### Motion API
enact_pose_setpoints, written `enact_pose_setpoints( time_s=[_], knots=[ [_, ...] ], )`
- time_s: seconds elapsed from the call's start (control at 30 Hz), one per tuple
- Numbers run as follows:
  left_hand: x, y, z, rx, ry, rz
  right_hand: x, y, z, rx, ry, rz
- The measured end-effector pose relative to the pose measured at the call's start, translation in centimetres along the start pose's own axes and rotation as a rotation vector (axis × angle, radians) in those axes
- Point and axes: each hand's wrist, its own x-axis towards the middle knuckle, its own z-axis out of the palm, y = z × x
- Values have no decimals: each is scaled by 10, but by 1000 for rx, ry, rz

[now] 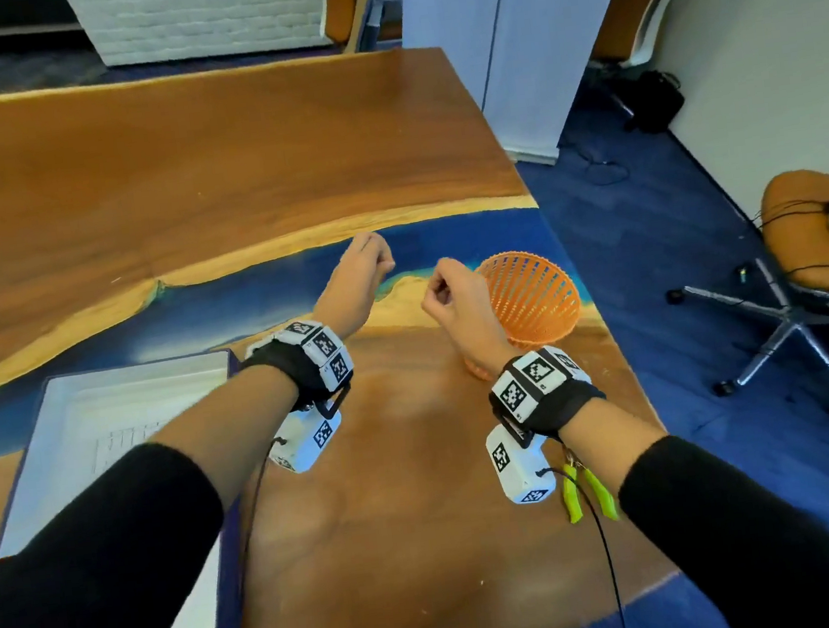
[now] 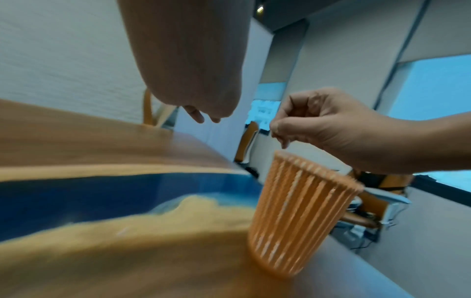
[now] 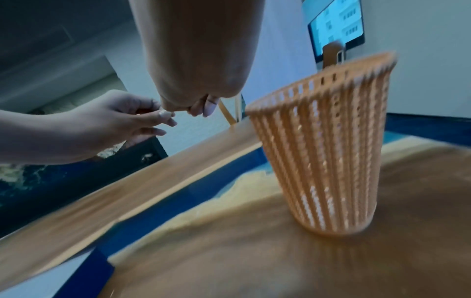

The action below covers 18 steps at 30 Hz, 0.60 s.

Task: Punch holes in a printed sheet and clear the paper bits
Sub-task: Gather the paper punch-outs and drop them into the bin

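My left hand (image 1: 385,260) hovers above the table's blue strip, thumb and forefinger pinched on a small pale speck (image 3: 163,114) that looks like a paper bit. My right hand (image 1: 433,296) is raised beside it with fingers curled and tips pressed together, just left of the rim of the orange slatted basket (image 1: 535,300). I see nothing between the right hand's fingers. The printed sheet (image 1: 127,439) lies in a white tray (image 1: 69,389) at the left, partly hidden by my left forearm. Green-handled punch pliers (image 1: 585,493) lie under my right wrist.
The basket (image 2: 300,211) stands upright near the table's right edge (image 1: 604,323). A few white specks lie on the wood near the front edge. Office chairs and cables are on the blue carpet to the right. Bare wood stretches behind the hands.
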Motion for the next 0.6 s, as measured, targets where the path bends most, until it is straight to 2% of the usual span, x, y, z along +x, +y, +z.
enact_pose_setpoints(
  time_s=[0.1, 0.17, 0.23, 0.3, 0.4, 0.6],
  knots=[
    [30, 36, 19, -29, -61, 65, 6, 10, -43, -32, 129, 37],
    [40, 55, 36, 0, -125, 101, 7, 28, -64, -79, 156, 114],
    [46, 69, 55, 35, -190, 129, 6, 48, -79, -140, 102, 206],
    [48, 79, 72, 78, -232, 89, 4, 62, -90, -186, 13, 269],
    [48, 85, 88, 169, -265, 18, 3, 73, -99, -222, -91, 307],
    [48, 86, 90, 212, -271, 13, 6, 77, -105, -243, -206, 354]
  ],
)
